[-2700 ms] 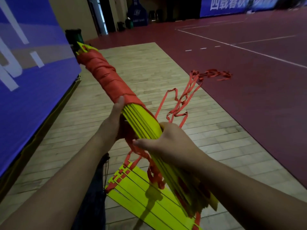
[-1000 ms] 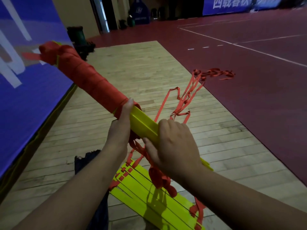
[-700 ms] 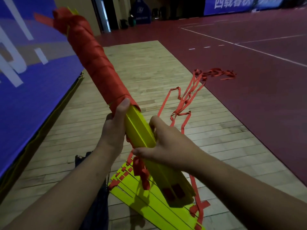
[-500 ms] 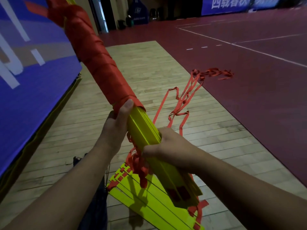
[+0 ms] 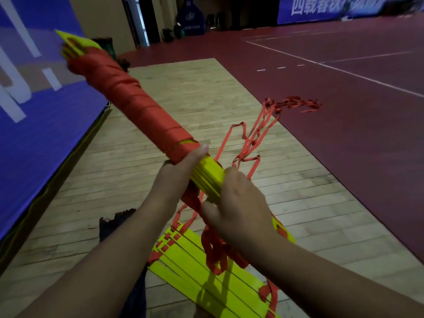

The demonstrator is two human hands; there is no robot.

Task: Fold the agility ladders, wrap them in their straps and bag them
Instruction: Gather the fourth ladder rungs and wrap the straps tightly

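The wrapping step is in hand. A bundle of folded yellow rungs (image 5: 207,177) is held up in the air, slanted away to the left. Its far half is covered by tight turns of red strap (image 5: 128,104), and the near half is bare yellow.

The left hand (image 5: 176,180) is closed round the bundle just at the edge of the wrapping, with the thumb laid on the last turn. It is judged that the turns are kept from slipping in this way. The right hand (image 5: 241,210) is closed round the bare yellow part just below. Whether strap is also pinched under its fingers cannot be told.

The loose strap (image 5: 261,121) runs from between the hands out over the wooden floor (image 5: 195,88) to a heap on the red court. More red loops hang under the right hand.

For the next move, the loose strap is to be brought round the bundle beside the last turn and pulled tight, while that turn is pinned by the thumb.

A second ladder (image 5: 190,260) lies flat on the floor under the arms, not wrapped. A dark cloth thing (image 5: 112,223) beside it is perhaps the bag, but this cannot be confirmed.
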